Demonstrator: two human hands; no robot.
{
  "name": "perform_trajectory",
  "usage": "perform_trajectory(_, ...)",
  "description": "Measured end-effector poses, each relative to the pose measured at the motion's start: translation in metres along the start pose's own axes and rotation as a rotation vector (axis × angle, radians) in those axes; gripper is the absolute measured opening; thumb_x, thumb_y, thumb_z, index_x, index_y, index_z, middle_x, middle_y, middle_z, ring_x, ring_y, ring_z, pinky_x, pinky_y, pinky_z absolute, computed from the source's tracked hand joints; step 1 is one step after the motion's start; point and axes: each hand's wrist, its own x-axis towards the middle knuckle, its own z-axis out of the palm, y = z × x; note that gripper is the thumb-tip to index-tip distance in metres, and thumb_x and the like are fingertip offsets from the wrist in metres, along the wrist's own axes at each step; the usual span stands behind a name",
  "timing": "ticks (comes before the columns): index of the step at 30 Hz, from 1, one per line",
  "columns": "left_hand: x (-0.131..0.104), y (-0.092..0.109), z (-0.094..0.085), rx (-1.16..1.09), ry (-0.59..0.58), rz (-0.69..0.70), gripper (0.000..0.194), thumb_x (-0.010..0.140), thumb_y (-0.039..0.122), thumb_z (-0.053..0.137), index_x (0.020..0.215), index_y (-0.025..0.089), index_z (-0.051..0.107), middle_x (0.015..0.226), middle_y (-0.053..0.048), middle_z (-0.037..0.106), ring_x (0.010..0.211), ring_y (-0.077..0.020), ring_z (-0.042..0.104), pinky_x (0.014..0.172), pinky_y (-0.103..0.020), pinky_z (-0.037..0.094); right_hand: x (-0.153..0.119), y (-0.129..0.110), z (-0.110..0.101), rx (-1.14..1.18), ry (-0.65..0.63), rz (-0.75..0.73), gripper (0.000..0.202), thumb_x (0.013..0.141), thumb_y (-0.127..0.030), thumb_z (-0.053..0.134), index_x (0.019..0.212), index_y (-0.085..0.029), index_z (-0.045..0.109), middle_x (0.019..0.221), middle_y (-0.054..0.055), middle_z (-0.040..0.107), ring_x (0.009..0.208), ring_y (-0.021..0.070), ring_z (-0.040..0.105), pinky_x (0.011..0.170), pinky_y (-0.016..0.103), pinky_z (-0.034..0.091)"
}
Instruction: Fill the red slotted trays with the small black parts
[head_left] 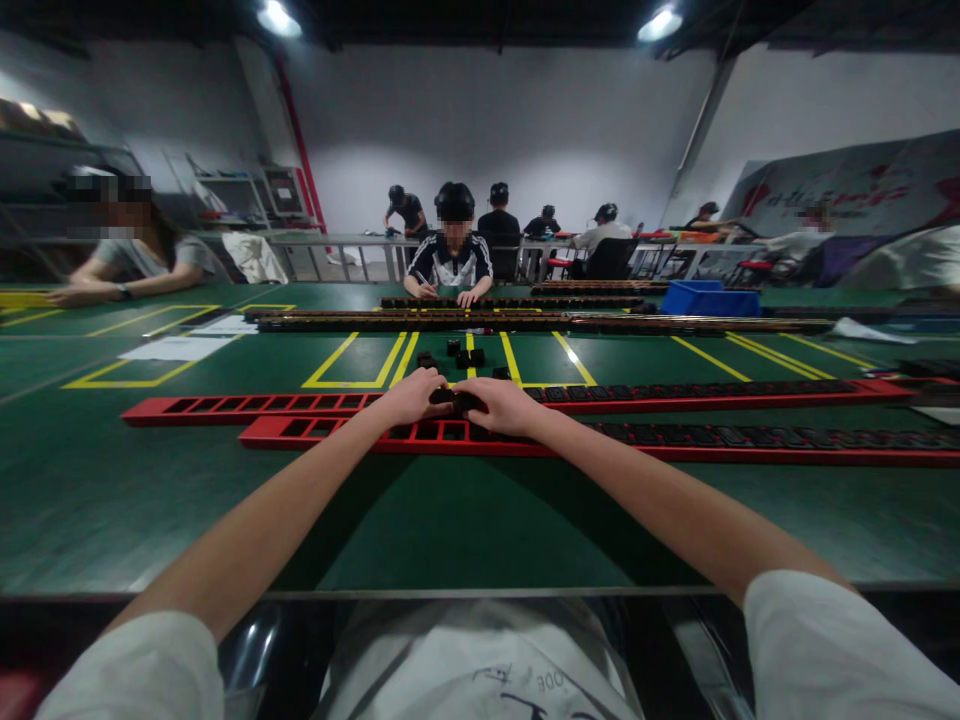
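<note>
My left hand [415,398] and my right hand [504,406] come together above two long red slotted frames. Closed fingers of both hands pinch small dark pieces: a black block [441,397] is at my left fingertips and another black block [466,402] at my right. Whether these touch each other is hard to see. The rear red frame [150,410] and the front red frame [262,433] have open slots toward the left; black blocks fill their slots toward the right. Just beyond my hands lie several loose black blocks [469,357] on the green table.
Yellow tape lines [337,360] mark the green table [375,530]. Long dark strips [525,320] lie across it farther back, near a blue bin [709,299]. White papers [180,347] rest at left. A co-worker [450,255] sits opposite; other people are farther back.
</note>
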Motion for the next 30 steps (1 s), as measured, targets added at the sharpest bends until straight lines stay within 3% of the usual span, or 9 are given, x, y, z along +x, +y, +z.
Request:
perform_trajectory(9, 0.001, -0.001, 0.001, -0.009, 0.013, -0.003, 0.037, 0.089, 0.051, 0.058, 0.102, 0.018, 0.066, 0.1, -0.01, 0.061, 0.096, -0.0272, 0.058, 0.086, -0.038, 0.048, 0.0, -0.001, -0.002, 0.012, 0.023, -0.058, 0.035, 0.086, -0.014, 0.062, 0.121, -0.02, 0.059, 0.127, 0.009, 0.061, 0.111, 0.022, 0.061, 0.091, 0.033, 0.05)
perform_trajectory(18, 0.0, -0.002, 0.003, -0.037, 0.029, -0.018, 0.031, 0.086, 0.046, 0.061, 0.102, 0.019, 0.067, 0.099, -0.01, 0.061, 0.096, -0.0279, 0.057, 0.085, -0.039, 0.048, 0.001, -0.001, -0.002, 0.028, 0.016, -0.006, 0.03, 0.089, -0.019, 0.062, 0.12, -0.018, 0.062, 0.114, 0.009, 0.067, 0.103, 0.0221, 0.062, 0.087, 0.033, 0.048)
perform_trajectory(26, 0.0, 0.001, 0.0, -0.031, 0.013, -0.025, 0.03, 0.085, 0.045, 0.063, 0.101, 0.02, 0.067, 0.099, -0.009, 0.062, 0.095, -0.0275, 0.058, 0.084, -0.039, 0.048, 0.004, 0.01, -0.001, 0.361, 0.108, 0.182, 0.034, 0.084, -0.023, 0.071, 0.116, -0.016, 0.067, 0.105, 0.007, 0.072, 0.092, 0.0191, 0.067, 0.082, 0.033, 0.051)
perform_trajectory(30, 0.0, 0.001, 0.001, -0.06, 0.027, -0.02, 0.029, 0.084, 0.044, 0.064, 0.099, 0.02, 0.068, 0.097, -0.01, 0.062, 0.093, -0.0275, 0.058, 0.083, -0.039, 0.048, 0.006, 0.006, -0.001, 0.521, 0.052, 0.208, 0.029, 0.084, -0.027, 0.071, 0.111, -0.016, 0.071, 0.106, 0.007, 0.074, 0.095, 0.0194, 0.068, 0.085, 0.033, 0.052)
